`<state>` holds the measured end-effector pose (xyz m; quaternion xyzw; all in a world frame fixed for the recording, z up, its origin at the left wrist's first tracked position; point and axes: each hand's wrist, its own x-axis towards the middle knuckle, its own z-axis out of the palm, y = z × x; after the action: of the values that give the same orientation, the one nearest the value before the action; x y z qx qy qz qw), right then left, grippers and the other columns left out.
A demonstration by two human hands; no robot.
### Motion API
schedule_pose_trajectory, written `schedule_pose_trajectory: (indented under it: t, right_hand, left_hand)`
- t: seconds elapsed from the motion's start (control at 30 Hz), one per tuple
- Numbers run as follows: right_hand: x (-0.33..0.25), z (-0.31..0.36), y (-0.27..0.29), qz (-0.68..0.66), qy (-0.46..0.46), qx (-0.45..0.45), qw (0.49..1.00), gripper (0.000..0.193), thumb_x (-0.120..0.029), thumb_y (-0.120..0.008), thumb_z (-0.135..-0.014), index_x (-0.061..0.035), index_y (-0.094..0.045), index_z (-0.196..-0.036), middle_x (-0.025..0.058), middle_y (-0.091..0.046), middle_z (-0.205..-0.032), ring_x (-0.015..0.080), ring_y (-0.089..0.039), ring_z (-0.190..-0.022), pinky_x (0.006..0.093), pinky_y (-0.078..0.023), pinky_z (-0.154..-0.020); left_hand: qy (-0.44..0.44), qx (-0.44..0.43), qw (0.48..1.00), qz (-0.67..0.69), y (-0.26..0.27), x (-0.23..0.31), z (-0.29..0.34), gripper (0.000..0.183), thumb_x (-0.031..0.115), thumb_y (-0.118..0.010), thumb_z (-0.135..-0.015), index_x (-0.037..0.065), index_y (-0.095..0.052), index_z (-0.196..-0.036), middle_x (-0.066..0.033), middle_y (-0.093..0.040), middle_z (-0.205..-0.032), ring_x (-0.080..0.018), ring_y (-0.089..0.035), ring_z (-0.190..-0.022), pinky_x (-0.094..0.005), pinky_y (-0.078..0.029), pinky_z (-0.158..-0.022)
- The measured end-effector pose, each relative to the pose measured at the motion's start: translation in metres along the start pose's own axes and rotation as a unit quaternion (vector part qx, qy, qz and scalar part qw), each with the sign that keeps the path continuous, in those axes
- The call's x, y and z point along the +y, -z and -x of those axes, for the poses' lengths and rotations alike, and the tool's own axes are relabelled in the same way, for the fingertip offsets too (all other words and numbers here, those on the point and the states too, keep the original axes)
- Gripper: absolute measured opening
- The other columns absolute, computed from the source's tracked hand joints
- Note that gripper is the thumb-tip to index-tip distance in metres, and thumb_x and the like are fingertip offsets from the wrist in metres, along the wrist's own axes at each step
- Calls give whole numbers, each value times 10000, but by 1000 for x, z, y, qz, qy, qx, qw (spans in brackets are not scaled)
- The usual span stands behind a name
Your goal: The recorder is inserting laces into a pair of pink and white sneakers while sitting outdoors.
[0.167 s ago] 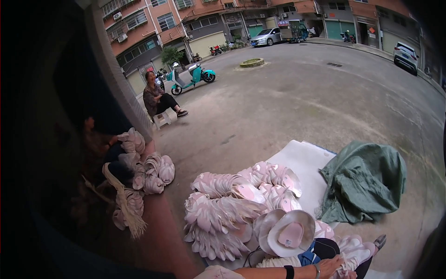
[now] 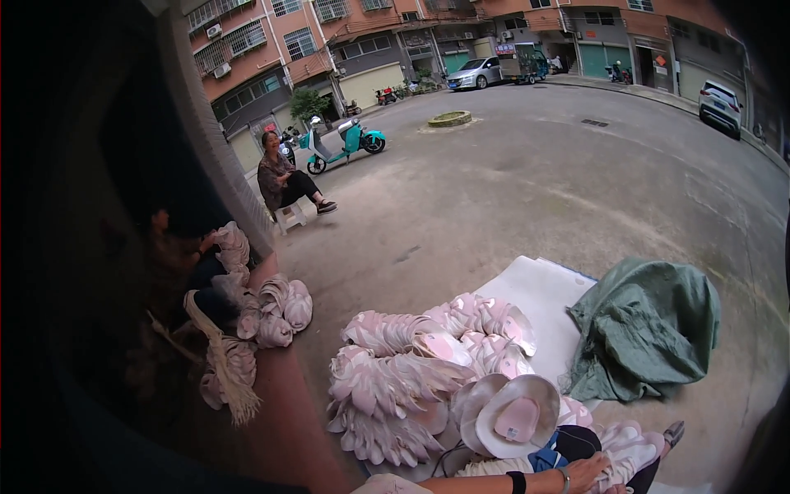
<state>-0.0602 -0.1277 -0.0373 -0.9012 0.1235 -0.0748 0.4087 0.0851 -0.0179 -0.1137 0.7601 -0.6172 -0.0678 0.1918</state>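
My left hand reaches in along the lower edge, with a dark band and a bracelet on its arm. Its fingers are bent against the edge of a bundle of layered pink-and-white curved pieces by my legs. At the very bottom edge a sliver of skin, seemingly my right hand, shows beside it; its fingers are mostly cut off. Close by, a rounded pale piece with a pink centre leans against another. Behind it lie several rows of similar nested pieces.
A white sheet lies under the rows, with a crumpled green sack at right. At left, a person in shade handles more bundles. Another person sits on a stool near a turquoise scooter.
The whole view has shifted slightly, moving the scene a little down and right. My left hand stays at the bundle; the seated person's head tips back slightly.
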Motion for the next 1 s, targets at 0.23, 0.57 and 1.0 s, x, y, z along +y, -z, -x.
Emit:
schedule_pose_trajectory:
  t: [0.23,0.57,1.0]
  right_hand:
    - [-30,22,20,-175,-249,12,953,154,-128,-575,-902,-14,-611,-999,157,-568,-832,306,-545,-765,410,-452,-710]
    - [-45,-12,-1,-63,7,42,997,109,-72,-563,-899,0,-589,-977,179,-580,-858,357,-584,-765,385,-474,-685]
    - [-64,-8,29,-161,-42,27,986,269,-32,-678,-820,-26,-614,-1082,79,-569,-1011,101,-566,-678,234,-475,-589]
  left_hand:
    - [76,26,955,287,16,17,-1,455,-1,-632,-716,8,-391,-1102,-240,-451,-1045,-450,-587,-868,-481,-496,-725]
    - [159,-7,949,272,81,-38,11,652,169,-763,-662,-44,-464,-1201,-176,-549,-1063,-194,-593,-631,-315,-512,-698]
    - [126,57,935,327,93,-11,-1,165,97,-658,-849,32,-585,-982,-94,-552,-940,-172,-612,-711,-293,-481,-620]
